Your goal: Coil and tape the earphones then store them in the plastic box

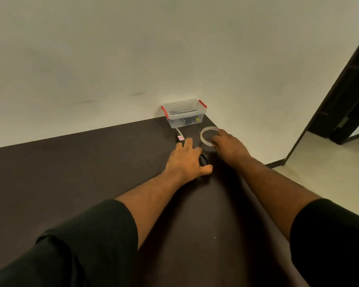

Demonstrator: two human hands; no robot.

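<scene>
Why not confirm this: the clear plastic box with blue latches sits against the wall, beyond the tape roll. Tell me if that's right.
Not quite: the head view shows the plastic box has red latches, not blue. It does sit against the wall, beyond the tape roll.

A single head-worn wide-angle camera looks forward and down over both outstretched arms, across the dark tabletop (91, 172) toward the wall (133, 48).
</scene>
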